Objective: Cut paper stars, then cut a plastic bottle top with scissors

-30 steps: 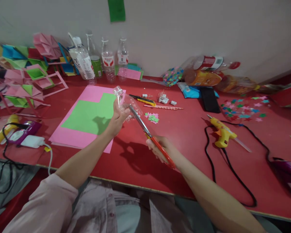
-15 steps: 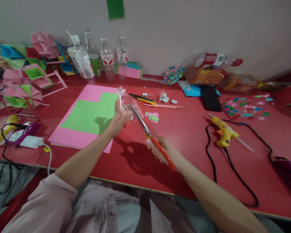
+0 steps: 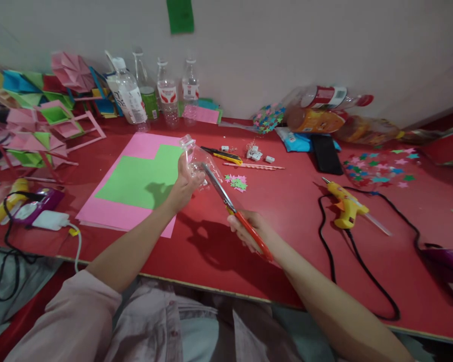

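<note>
My left hand (image 3: 186,181) is closed around a clear plastic bottle piece (image 3: 201,157), its neck pointing up and away from me. Scissors with red handles (image 3: 251,232) are in my right hand (image 3: 249,226), my fingers wrapped round the grips. Their blades slant up to the left and reach the clear plastic; I cannot tell how far they are into it. Just right of the plastic lies a small pile of pink and green paper stars (image 3: 236,182). Green paper (image 3: 136,181) rests on pink paper (image 3: 117,219) beneath and beside my left hand.
A yellow glue gun (image 3: 346,205) with a looping black cord lies to the right. Behind are a box cutter (image 3: 222,155), striped sticks (image 3: 252,166) and a black phone (image 3: 326,154). Bottles (image 3: 168,95) stand by the wall; folded paper models (image 3: 41,120) fill the left.
The view has shifted very slightly. Both hands keep hold of the bottle piece and the scissors in almost the same pose.
</note>
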The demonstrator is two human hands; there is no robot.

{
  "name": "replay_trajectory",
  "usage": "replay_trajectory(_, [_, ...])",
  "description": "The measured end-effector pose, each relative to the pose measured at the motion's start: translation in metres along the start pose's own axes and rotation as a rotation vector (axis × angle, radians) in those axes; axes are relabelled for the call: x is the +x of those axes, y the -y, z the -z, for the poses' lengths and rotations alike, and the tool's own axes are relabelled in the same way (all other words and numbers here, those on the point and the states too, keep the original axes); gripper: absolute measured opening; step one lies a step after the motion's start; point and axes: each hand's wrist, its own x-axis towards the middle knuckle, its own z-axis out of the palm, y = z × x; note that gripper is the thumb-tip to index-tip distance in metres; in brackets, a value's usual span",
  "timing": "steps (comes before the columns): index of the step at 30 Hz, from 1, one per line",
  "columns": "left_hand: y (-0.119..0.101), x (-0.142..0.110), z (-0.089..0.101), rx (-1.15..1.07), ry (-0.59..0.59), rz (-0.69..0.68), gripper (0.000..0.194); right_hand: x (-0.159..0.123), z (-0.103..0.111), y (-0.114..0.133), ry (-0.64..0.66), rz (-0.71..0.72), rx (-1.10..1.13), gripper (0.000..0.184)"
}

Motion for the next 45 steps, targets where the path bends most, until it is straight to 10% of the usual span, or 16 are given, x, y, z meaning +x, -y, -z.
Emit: replay_trajectory(45, [0.0055,0.0003,-0.0025,0.212,0.098,-0.082,0.087,-0.0005,0.0001,-0.0047,-0.01,-0.033,0.057,0.054])
